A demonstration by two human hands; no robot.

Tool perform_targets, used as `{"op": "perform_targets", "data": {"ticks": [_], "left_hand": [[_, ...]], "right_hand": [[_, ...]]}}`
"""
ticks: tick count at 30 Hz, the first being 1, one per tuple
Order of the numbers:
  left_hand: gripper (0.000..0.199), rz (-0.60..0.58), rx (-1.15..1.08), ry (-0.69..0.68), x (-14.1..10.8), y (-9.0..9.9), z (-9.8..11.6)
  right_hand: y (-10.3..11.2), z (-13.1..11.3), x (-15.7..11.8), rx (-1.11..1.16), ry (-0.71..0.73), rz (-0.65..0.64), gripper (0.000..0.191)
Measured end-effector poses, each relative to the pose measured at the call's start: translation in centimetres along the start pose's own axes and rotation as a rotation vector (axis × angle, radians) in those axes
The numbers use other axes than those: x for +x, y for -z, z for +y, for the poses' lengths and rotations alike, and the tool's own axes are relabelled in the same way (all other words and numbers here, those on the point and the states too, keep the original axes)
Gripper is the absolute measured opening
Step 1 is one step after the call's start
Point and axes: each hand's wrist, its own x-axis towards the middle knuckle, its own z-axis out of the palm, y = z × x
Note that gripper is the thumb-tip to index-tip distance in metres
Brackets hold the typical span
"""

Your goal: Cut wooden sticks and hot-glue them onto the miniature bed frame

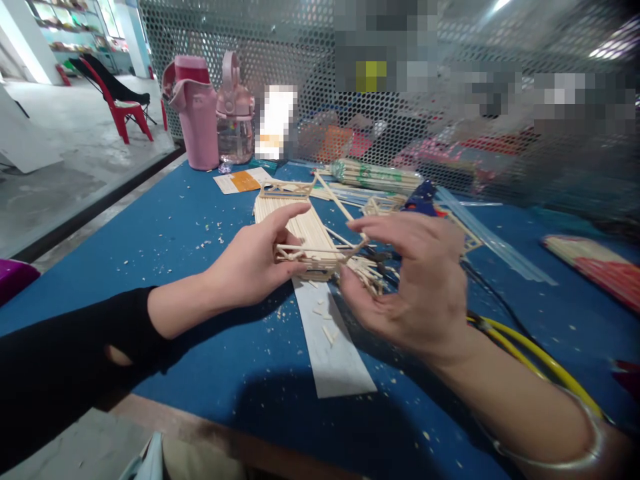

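Note:
A model of pale thin wooden sticks (317, 227) lies on the table, with a slatted deck and low lattice railings at its far and near ends. My left hand (253, 260) grips the left side of its near end, thumb in front and other fingers curled behind. At the right corner, my right hand (413, 280) curves its thumb and forefinger around a short slanted stick of the near railing. Under the near end runs a white paper strip (337, 347), scattered with stick scraps. Beyond my right hand rests a blue glue gun (423, 199), partly hidden.
A pink flask (197, 117) and a clear pink-topped bottle (235, 127) stand at the back left. Bundled sticks (377, 173) lie before the perforated metal screen (300, 40). Clear glue sticks (500, 240), a yellow cable (540, 360) and a red-white packet (595, 270) are on the right.

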Motion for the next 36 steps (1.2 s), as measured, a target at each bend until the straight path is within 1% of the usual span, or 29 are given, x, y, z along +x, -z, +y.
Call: {"op": "perform_targets", "data": {"ticks": [2,5,7,8,13,15,19,20,22,24,25,27,29,33,35,36], "left_hand": [[0.067,0.004,0.001,0.008,0.0,0.1,0.1],[0.066,0.012,-0.019,0.005,-0.1,0.0,0.3],[0.065,0.03,-0.038,-0.001,-0.2,-0.1,0.5],[0.064,0.039,-0.044,-0.003,-0.3,-0.2,0.6],[0.061,0.082,-0.071,-0.014,-0.8,-0.5,0.9],[0.061,0.088,-0.077,-0.017,-0.9,-0.6,1.1],[0.059,0.092,-0.083,-0.033,-0.9,-0.7,1.2],[0.058,0.094,-0.085,-0.036,-0.9,-0.7,1.2],[0.057,0.101,-0.09,-0.035,-0.9,-0.6,1.2],[0.057,0.116,-0.089,-0.036,-0.9,-0.6,1.2],[0.057,0.125,-0.088,-0.039,-0.9,-0.6,1.2],[0.058,0.145,-0.092,-0.052,-0.9,-0.6,1.1],[0.058,0.148,-0.101,-0.062,-0.9,-0.6,1.1],[0.059,0.114,-0.124,-0.067,-0.8,-0.4,0.9],[0.06,0.113,-0.143,-0.069,-0.6,0.0,0.7],[0.06,0.116,-0.151,-0.073,-0.4,0.2,0.6]], "right_hand": [[0.0,0.2,0.3,-0.002,0.017,-0.066,0.051],[0.1,0.3,0.5,0.116,-0.063,-0.209,0.057],[0.4,0.3,0.7,0.172,-0.13,-0.268,0.058],[0.5,0.2,0.8,0.181,-0.153,-0.286,0.057],[1.1,-0.1,1.3,0.185,-0.196,-0.266,0.054],[1.2,-0.2,1.4,0.199,-0.229,-0.28,0.052],[1.4,0.0,1.7,0.287,-0.25,-0.339,0.058],[1.5,0.1,1.7,0.287,-0.234,-0.338,0.059],[1.7,0.3,1.9,0.247,-0.169,-0.267,0.052],[1.9,0.4,2.1,0.167,-0.097,-0.175,0.036],[1.9,0.5,2.1,0.133,-0.071,-0.148,0.028],[1.9,0.5,2.1,0.126,-0.056,-0.146,0.02],[1.7,0.4,1.9,0.2,-0.092,-0.171,0.02],[1.3,0.3,1.5,0.391,-0.201,-0.163,0.032],[1.4,0.4,1.4,0.416,-0.215,-0.15,0.033],[1.4,0.5,1.4,0.39,-0.212,-0.151,0.031]]}}
